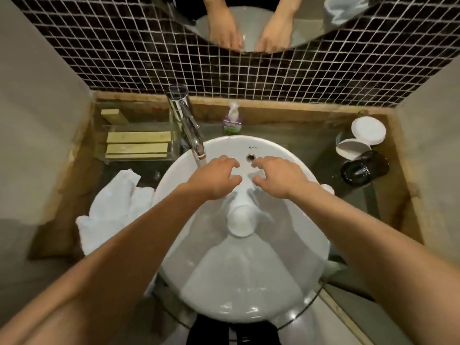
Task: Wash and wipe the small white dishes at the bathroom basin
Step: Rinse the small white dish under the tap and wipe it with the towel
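Both my hands hover over the white basin (308, 235), fingers apart, nothing in them. My left hand (216, 178) is right beside the water running from the chrome tap (188, 125). My right hand (278, 176) is just below the overflow hole. A round white piece (240, 224), a small dish or the drain plug, lies at the basin's bottom below my hands. Two small white dishes rest on the counter at back right, one flat (369, 130), one tilted (350, 148). Another white edge (328, 189) peeks out behind my right wrist.
A crumpled white towel (112, 207) lies left of the basin. A clear tray with wooden bars (138, 145) sits back left. A soap bottle (232, 120) stands behind the basin. A dark glossy cup (363, 169) lies by the dishes. Above is a round mirror (249, 26).
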{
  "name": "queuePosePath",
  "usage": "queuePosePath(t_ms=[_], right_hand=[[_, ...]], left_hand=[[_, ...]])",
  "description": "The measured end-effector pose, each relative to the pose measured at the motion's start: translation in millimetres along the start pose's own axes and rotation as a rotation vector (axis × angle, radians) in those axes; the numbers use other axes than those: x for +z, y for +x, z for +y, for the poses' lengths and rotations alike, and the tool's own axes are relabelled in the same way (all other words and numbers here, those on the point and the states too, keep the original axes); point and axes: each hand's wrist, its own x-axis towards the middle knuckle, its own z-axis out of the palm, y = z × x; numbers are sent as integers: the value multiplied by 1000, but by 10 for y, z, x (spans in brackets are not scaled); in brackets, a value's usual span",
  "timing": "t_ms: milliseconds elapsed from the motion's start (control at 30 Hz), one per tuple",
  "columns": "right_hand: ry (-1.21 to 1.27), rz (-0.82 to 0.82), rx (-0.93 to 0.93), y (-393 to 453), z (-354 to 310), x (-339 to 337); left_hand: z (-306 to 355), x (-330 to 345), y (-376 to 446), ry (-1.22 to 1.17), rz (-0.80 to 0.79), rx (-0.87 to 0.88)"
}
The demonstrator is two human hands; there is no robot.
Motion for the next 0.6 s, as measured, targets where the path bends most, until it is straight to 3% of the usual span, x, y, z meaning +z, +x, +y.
queuePosePath(t_ms=[167, 367, 600], right_hand=[[2, -93, 38, 48, 73, 513], [19, -154, 23, 85, 154, 926], [-96, -164, -25, 151, 156, 1146]], left_hand=[[-233, 445, 27, -34, -61, -51], [-420, 866, 63, 139, -199, -49], [-422, 1157, 28, 243, -184, -56]])
